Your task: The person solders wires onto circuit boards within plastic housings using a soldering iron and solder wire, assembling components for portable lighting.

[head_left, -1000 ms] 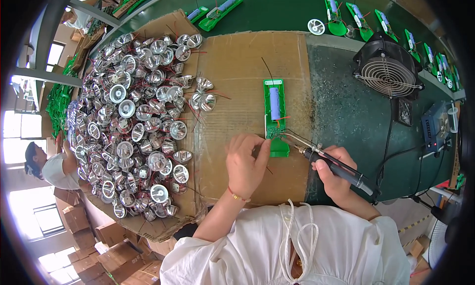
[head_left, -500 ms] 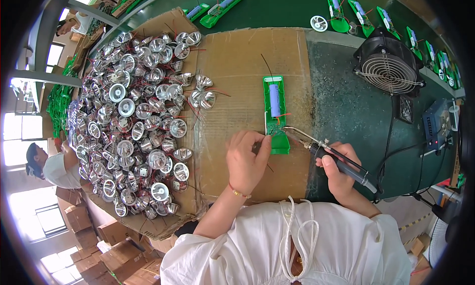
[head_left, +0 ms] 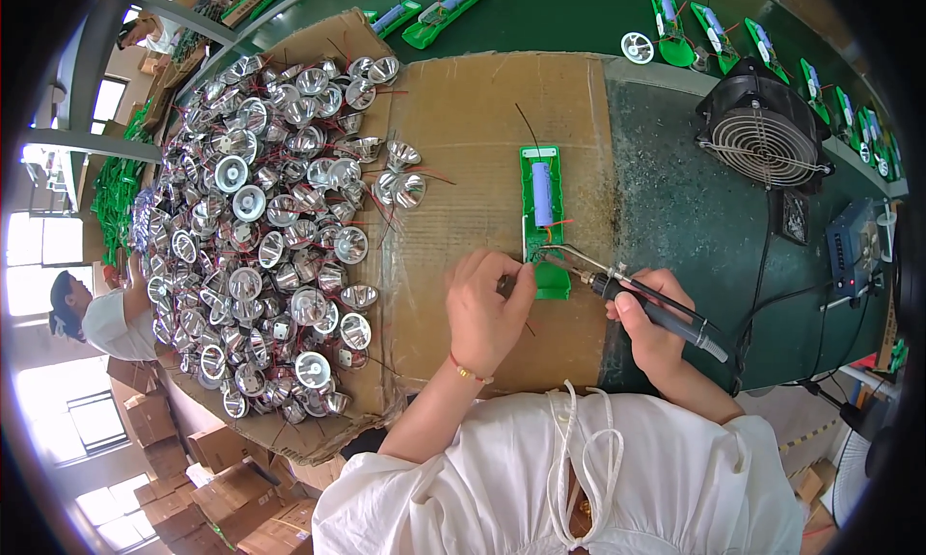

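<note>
A green plastic lamp housing [head_left: 552, 283] lies on the cardboard, with a purple cylindrical battery cell [head_left: 541, 193] in its upper part. Below the cell are short red-orange wires [head_left: 555, 229] and a small circuit area. My left hand [head_left: 489, 299] is closed in a pinch at the housing's lower left edge; a thin dark wire [head_left: 530, 329] shows just below the thumb. In my right hand [head_left: 656, 328] is a soldering iron [head_left: 680, 331] with a thin metal feed tube along it. Its tip reaches over the circuit area, close to my left fingertips; exact contact is too small to tell.
A big heap of silver reflector cups [head_left: 260, 237] with red wires covers the left cardboard. A black fan [head_left: 762, 145] and a blue control box [head_left: 853, 251] stand at right. More green housings [head_left: 714, 36] line the far shelf. Another person [head_left: 116, 314] is at far left.
The iron's tip has moved left over the circuit area, nearer my left fingertips. My left hand keeps its pinch. The whole view has shifted slightly.
</note>
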The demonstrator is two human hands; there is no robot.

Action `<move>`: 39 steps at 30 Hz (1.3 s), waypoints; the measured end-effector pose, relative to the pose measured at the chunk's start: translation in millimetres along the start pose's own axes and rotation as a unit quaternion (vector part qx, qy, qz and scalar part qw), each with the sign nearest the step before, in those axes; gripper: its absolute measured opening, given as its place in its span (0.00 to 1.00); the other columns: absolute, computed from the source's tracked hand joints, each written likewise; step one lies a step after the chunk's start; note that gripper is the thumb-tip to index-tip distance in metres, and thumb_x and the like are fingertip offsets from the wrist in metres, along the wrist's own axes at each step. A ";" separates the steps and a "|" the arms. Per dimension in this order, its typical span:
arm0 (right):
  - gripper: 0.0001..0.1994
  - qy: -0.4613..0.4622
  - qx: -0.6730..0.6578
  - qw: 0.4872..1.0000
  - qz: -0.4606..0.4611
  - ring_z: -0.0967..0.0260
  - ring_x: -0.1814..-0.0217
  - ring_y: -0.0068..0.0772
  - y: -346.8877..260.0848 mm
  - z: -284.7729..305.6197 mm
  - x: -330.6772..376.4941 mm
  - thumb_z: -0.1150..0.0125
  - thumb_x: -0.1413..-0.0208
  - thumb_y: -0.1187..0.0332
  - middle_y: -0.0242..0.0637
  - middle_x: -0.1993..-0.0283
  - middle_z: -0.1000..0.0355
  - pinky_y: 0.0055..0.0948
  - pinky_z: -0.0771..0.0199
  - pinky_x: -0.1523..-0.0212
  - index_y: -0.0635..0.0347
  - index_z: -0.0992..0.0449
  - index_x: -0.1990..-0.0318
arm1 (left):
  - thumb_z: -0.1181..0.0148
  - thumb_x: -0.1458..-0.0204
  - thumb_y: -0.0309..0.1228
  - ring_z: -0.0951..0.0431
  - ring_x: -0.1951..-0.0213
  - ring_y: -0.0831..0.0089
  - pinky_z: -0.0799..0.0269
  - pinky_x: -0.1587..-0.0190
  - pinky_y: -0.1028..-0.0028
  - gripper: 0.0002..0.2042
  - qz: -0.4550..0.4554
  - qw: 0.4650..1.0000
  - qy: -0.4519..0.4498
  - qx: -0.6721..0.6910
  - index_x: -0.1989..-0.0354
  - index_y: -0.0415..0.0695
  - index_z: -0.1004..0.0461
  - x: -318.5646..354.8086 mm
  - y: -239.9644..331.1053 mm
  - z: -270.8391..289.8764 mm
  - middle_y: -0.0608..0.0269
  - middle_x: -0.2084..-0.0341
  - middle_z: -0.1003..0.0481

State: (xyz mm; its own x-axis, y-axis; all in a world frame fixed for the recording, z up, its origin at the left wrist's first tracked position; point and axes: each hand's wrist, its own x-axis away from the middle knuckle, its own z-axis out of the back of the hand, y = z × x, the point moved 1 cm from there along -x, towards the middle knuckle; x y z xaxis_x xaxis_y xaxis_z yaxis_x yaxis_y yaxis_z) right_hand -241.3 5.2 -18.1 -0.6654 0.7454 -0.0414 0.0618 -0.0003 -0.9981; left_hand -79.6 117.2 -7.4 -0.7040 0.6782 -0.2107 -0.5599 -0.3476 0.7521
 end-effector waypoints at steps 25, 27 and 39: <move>0.06 0.088 -0.080 0.993 0.001 0.31 0.73 0.22 0.0 26.2 7.2 0.45 0.48 0.74 0.38 0.71 0.32 0.21 0.26 0.71 0.67 0.35 0.67 | 0.42 0.54 0.29 0.31 0.73 0.60 0.38 0.63 0.64 0.03 -0.038 0.968 0.057 -0.242 0.73 0.43 0.28 -10.8 -47.9 68.4 0.60 0.79 0.28; 0.07 0.112 -0.080 0.990 -0.006 0.31 0.73 0.22 2.0 29.2 4.8 0.44 0.49 0.74 0.37 0.72 0.32 0.21 0.26 0.71 0.67 0.35 0.66 | 0.41 0.55 0.29 0.31 0.73 0.61 0.38 0.64 0.64 0.04 -0.045 0.985 0.045 -0.161 0.74 0.43 0.27 -11.6 -33.3 58.4 0.61 0.80 0.28; 0.06 0.140 -0.069 0.987 -0.032 0.32 0.73 0.23 6.8 43.1 -5.4 0.45 0.49 0.75 0.38 0.72 0.31 0.22 0.28 0.71 0.67 0.34 0.67 | 0.45 0.62 0.32 0.31 0.70 0.58 0.38 0.68 0.62 0.09 -0.166 0.962 -0.096 -0.193 0.89 0.42 0.31 -115.2 1.5 -12.8 0.57 0.82 0.30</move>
State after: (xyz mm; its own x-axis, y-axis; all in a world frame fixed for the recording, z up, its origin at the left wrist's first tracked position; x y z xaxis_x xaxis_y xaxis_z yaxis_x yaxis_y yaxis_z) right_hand -269.4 -27.5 -26.7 -0.4401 0.8963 0.0554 0.1404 0.1296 -0.9816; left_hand -5.0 30.3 10.0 -0.3851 0.8874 -0.2532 -0.8871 -0.2803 0.3666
